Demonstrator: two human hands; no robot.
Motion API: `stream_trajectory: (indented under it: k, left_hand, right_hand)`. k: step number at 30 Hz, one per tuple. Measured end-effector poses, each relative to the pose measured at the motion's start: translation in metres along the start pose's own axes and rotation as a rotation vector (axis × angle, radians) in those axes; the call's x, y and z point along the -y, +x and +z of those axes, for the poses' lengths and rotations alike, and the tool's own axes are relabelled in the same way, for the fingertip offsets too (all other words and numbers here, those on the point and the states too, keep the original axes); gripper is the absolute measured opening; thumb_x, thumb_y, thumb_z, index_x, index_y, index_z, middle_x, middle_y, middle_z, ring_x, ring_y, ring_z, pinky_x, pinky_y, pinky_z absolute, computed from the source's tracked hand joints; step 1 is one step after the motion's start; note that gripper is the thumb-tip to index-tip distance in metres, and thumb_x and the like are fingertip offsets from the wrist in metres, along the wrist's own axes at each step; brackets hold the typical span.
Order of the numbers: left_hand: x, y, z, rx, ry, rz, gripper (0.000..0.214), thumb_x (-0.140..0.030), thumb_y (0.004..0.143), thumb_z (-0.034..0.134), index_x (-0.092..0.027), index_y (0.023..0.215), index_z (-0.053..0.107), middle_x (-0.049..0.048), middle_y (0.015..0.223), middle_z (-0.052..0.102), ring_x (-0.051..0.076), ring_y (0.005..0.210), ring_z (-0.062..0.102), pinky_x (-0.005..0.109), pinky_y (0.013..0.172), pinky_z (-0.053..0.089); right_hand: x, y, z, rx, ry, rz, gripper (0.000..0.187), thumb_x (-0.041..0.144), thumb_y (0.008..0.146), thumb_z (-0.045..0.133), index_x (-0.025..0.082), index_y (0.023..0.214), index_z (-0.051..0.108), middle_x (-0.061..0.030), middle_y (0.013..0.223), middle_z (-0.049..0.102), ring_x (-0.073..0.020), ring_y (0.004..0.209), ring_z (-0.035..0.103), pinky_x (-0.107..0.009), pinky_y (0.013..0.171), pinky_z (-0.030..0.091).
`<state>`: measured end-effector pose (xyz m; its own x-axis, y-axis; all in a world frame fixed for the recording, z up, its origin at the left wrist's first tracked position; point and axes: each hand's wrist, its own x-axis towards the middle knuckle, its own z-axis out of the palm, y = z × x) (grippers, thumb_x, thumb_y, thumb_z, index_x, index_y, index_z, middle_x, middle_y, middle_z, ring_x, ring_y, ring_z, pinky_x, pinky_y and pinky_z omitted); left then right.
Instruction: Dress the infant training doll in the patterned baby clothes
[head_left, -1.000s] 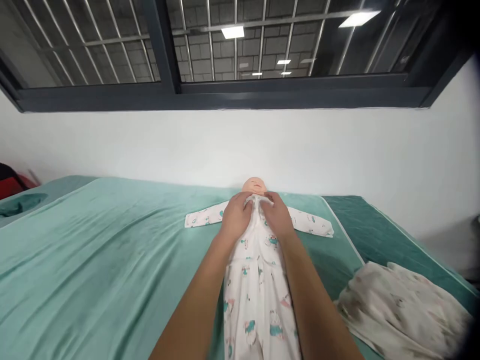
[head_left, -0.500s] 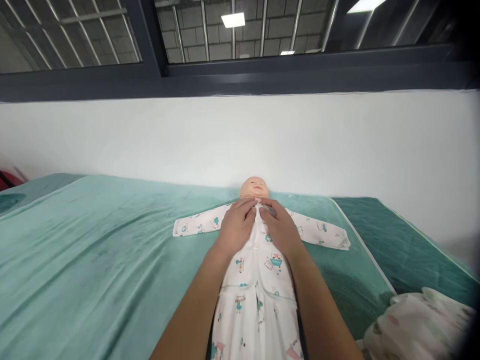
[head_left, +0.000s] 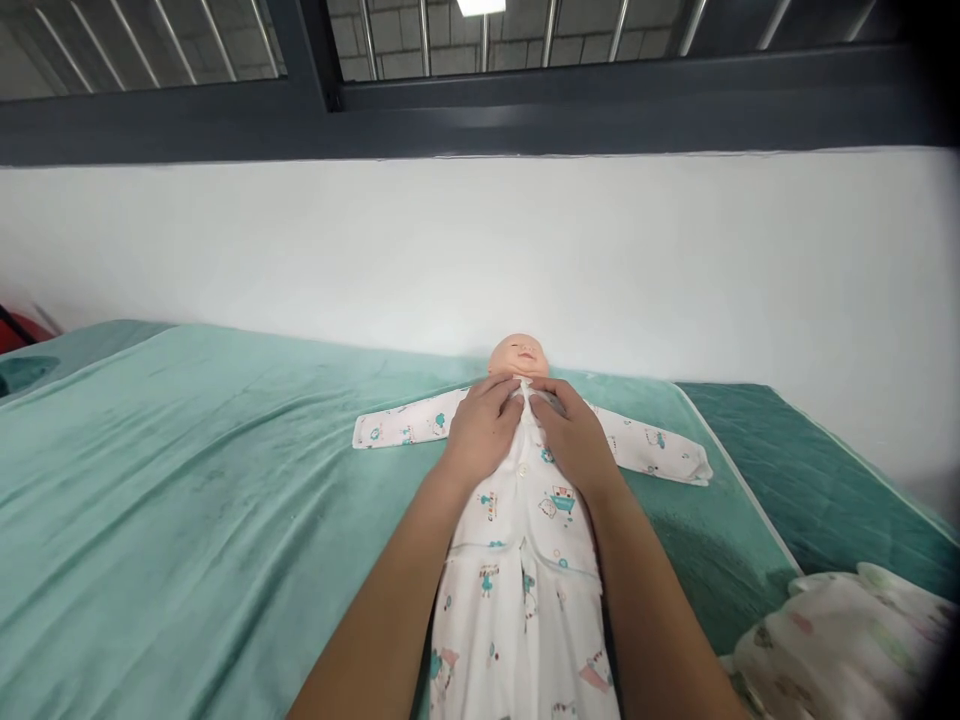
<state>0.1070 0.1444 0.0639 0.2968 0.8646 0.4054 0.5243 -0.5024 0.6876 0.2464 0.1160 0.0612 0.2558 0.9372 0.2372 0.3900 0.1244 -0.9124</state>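
Note:
A baby doll (head_left: pixel 520 355) lies on its back on a teal towel (head_left: pixel 195 480), head toward the wall, arms spread. It wears a white printed romper (head_left: pixel 525 580) with small buttons down the front. My left hand (head_left: pixel 481 428) and my right hand (head_left: pixel 574 432) rest side by side on the doll's upper chest. The fingers of both pinch the romper's collar edges together just below the chin. My forearms run along both sides of the doll's body.
A crumpled white printed cloth (head_left: pixel 840 640) lies at the lower right on a darker green mat (head_left: pixel 810 480). A white wall stands right behind the doll's head, under a dark window frame (head_left: pixel 480 100). Something red (head_left: pixel 19 325) shows at the far left edge.
The view has tilted down a little and shifted, so the crumpled cloth sits lower right. My hands stay at the romper's collar, with only small finger movement.

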Motion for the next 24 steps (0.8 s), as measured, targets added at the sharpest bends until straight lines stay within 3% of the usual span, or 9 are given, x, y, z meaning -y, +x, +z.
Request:
stream_trajectory:
  k: [16, 21, 24]
  left_hand:
    - [-0.0035, -0.0002, -0.0036, 0.044, 0.027, 0.042, 0.041, -0.025, 0.096, 0.037, -0.026, 0.129, 0.061, 0.0001, 0.142, 0.056, 0.02, 0.131, 0.048, 0.037, 0.114, 0.036]
    - [-0.0039, -0.0006, -0.0037, 0.057, 0.059, 0.043, 0.042, -0.024, 0.096, 0.036, -0.027, 0.131, 0.06, 0.0, 0.143, 0.055, 0.02, 0.131, 0.048, 0.038, 0.114, 0.037]
    - [-0.0051, -0.0006, -0.004, 0.065, 0.073, 0.04, 0.044, -0.023, 0.095, 0.035, -0.027, 0.131, 0.06, -0.0004, 0.144, 0.054, 0.021, 0.132, 0.047, 0.039, 0.114, 0.037]
  right_hand:
    - [-0.0016, 0.0001, -0.0011, 0.026, -0.041, -0.071, 0.031, 0.037, 0.087, 0.047, 0.026, 0.111, 0.064, -0.0027, 0.122, 0.066, -0.0248, 0.117, 0.056, -0.043, 0.104, 0.038]
    - [-0.0061, 0.0002, 0.0003, 0.041, -0.055, -0.034, 0.039, 0.041, 0.089, 0.048, 0.028, 0.126, 0.054, -0.0046, 0.13, 0.062, -0.0263, 0.122, 0.054, -0.047, 0.104, 0.039]
    - [-0.0072, -0.0002, 0.0004, 0.088, -0.045, -0.091, 0.049, 0.038, 0.091, 0.045, 0.03, 0.14, 0.043, -0.0032, 0.143, 0.054, -0.0245, 0.134, 0.045, -0.048, 0.112, 0.033]
